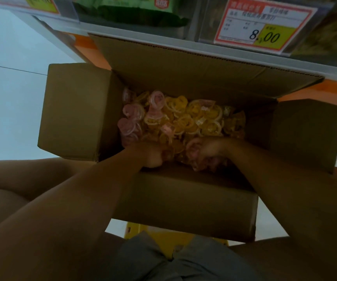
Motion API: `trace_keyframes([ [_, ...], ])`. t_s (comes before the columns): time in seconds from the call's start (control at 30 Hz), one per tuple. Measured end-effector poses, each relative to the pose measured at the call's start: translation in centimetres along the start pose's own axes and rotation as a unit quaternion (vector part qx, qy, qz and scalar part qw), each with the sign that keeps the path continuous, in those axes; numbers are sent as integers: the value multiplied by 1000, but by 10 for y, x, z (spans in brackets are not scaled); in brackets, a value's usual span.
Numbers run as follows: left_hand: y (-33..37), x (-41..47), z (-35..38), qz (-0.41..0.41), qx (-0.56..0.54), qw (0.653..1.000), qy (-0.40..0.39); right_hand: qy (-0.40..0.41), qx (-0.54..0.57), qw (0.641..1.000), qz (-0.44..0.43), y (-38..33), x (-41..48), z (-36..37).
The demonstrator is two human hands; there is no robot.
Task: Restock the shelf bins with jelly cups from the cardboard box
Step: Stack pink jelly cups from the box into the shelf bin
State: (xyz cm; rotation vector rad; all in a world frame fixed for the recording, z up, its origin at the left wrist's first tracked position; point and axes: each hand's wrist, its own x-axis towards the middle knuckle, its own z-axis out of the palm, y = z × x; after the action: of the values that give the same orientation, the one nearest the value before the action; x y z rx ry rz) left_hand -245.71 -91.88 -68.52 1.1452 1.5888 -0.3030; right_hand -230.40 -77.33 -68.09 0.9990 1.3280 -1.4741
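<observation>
Cardboard box [183,201] sits open just below the shelf bins [196,21], flaps spread for reach. Pink and yellow jelly cups [183,118] fill it. Right hand [204,155] curls its fingers [198,165] round several cups, apparently scooping. Left hand [151,157] is buried among them, so I cannot tell how its fingers lie.

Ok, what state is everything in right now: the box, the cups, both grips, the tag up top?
Box: open, flaps folded out.
Jelly cups: loose pile inside the box, pink and yellow mixed.
Left grip: dug into the pile, fingers hidden.
Right grip: curled round a handful of pink cups.
Price tag: fixed above the box, reads 8.00.
</observation>
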Motion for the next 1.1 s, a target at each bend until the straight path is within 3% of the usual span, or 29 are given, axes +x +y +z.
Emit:
trace_keyframes([
  [0.17,-1,9,6,-23,13,999,33,37,24,999,-17,3,1,4],
  [0.4,-5,12,5,-49,24,995,82,99,144,981,-86,32,-4,11],
  [0.57,1,-3,-3,-27,-1,999,43,124,190,967,-115,38,-6,20],
  [0.77,11,-12,3,-82,87,982,146,131,230,950,-165,32,-17,35],
  [1.03,-2,25,7,-57,18,997,46,169,251,939,-165,43,-31,34],
  [1.1,13,4,-1,-42,11,997,61,174,252,937,-171,44,-32,35],
])
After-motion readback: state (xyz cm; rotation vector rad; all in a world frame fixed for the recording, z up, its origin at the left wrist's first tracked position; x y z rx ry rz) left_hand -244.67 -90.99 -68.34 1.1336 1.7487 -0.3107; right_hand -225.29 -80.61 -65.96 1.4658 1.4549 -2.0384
